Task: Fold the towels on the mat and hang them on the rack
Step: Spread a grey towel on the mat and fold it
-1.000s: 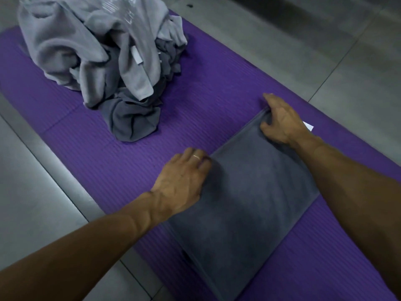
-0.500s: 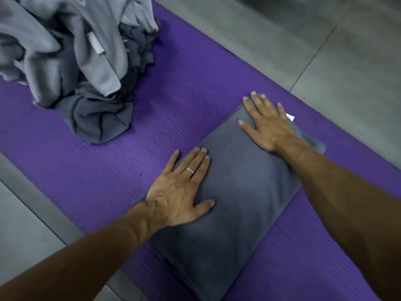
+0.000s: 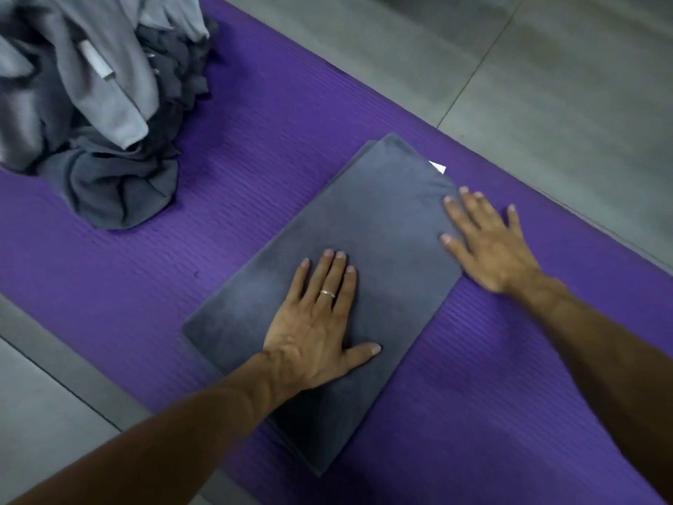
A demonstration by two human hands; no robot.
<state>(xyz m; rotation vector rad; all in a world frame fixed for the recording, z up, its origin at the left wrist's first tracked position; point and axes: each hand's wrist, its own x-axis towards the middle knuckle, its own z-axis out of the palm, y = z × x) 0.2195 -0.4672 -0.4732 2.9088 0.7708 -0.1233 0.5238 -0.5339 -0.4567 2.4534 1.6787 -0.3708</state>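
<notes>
Both hands, left and right, press flat on the folded towel, unfolded pile lying well apart.

Bare forearms, no sleeves; a thin metal ring on the left grip.

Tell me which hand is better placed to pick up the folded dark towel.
Probably the right hand: it lies at the folded dark grey towel's edge, fingers partly on the purple mat. The left hand presses flat mid-towel.
</notes>
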